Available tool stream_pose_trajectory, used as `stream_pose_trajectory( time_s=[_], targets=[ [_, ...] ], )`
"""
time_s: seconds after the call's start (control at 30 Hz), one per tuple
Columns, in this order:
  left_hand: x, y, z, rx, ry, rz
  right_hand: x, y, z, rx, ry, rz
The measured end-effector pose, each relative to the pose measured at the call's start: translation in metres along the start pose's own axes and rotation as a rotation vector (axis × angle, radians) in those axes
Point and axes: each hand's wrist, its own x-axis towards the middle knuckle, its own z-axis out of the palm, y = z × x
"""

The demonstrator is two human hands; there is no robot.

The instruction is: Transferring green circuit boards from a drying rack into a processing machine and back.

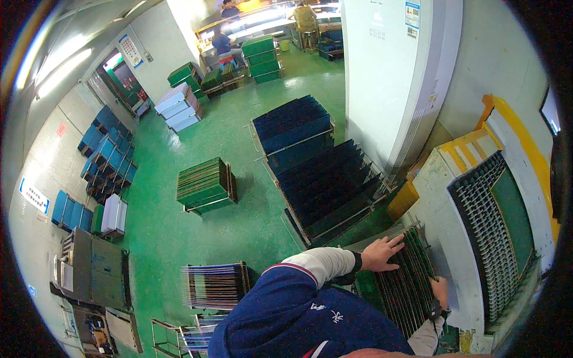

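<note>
In front of me stands a rack of thin dark green panels [406,283], set on edge in a close row. Across the top of the far-left part of the row lies my left hand [382,253], open, its fingers spread over the panel edges. My right hand [440,292] is at the row's right side, fingers curled at the edge of a panel; its fingertips are partly hidden. To the right, a larger green panel [514,218] lies on the black-and-silver rollers [482,230] of a machine.
Dark blue racks of upright panels [328,179] stand just beyond, beside a white column [382,77]. A rack of green panels [206,185] sits on the green floor, with striped panel stacks [215,286] nearer left. Blue bins [107,155] line the left wall. Several people work far off.
</note>
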Motion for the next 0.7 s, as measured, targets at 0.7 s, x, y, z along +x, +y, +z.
stream_pose_trajectory(
  time_s=[0.7],
  targets=[
    [-0.002,-0.001,0.001,0.013,0.040,0.002,0.004,0.002,0.006,0.077,0.020,0.006]
  ],
)
